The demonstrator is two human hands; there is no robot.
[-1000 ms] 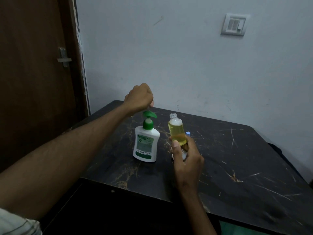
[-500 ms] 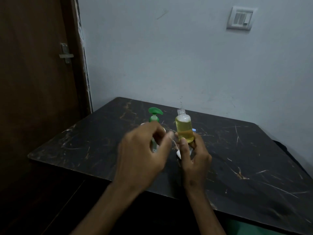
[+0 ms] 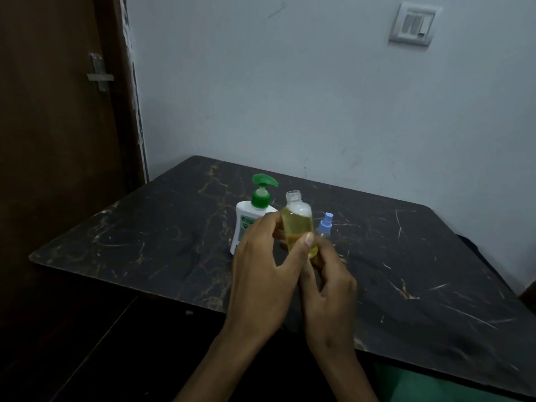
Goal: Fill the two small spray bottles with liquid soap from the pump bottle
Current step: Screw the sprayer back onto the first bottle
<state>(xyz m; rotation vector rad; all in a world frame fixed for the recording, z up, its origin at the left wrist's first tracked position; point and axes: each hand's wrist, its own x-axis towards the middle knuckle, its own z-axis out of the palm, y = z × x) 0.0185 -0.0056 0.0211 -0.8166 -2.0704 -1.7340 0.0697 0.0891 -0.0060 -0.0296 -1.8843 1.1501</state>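
The left hand [image 3: 261, 271], which was above the pump a second ago, is now closing its fingers around the open spray bottle [image 3: 298, 227]; the right hand [image 3: 327, 282] is still gripping that bottle from below, thumb across its front; it is being held upright above the counter [image 3: 162, 242], mostly full of yellow soap; the pump bottle [image 3: 252, 216] is standing just behind the left hand; a blue-capped spray bottle [image 3: 325, 226] is showing behind the right.
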